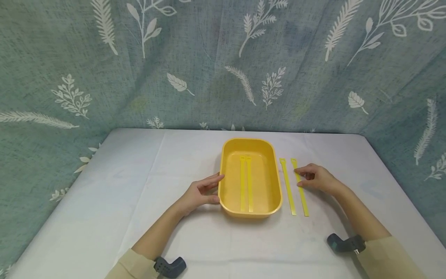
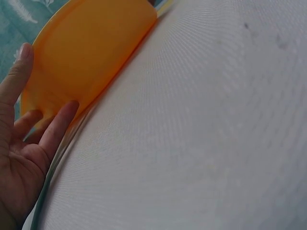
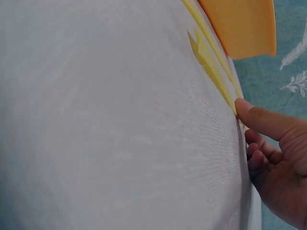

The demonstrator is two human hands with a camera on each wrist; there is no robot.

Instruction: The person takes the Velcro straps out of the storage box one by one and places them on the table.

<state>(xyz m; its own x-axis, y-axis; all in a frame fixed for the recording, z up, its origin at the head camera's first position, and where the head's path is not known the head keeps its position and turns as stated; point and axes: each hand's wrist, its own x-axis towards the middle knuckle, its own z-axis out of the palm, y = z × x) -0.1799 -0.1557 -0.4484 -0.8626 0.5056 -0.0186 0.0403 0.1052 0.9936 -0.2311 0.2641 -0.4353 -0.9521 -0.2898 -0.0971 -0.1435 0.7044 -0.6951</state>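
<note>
A big blue-green cloth with white leaf shapes (image 1: 209, 38) hangs behind a wide table with a white cloth on it (image 1: 83, 217). On the table sits a yellow tray with round corners and smooth, plastic-looking walls (image 1: 263, 186). It stands right between the hands, maybe so both can reach it.

The left hand (image 1: 198, 195) is spread out, with its fingers touching the tray's left side. They are not wrapped round it. It looks like this keeps the tray from sliding.

The right hand (image 1: 318, 179) has bent fingers, with a gap between thumb and finger. Their tips touch the far right flat yellow strip (image 1: 304, 201). I cannot tell if they pinch it.

Another flat yellow strip (image 1: 288, 186) lies between that one and the tray. Two thin yellow strips (image 1: 249, 184) lie inside the tray, side by side, perhaps lined up to look neat.
</note>
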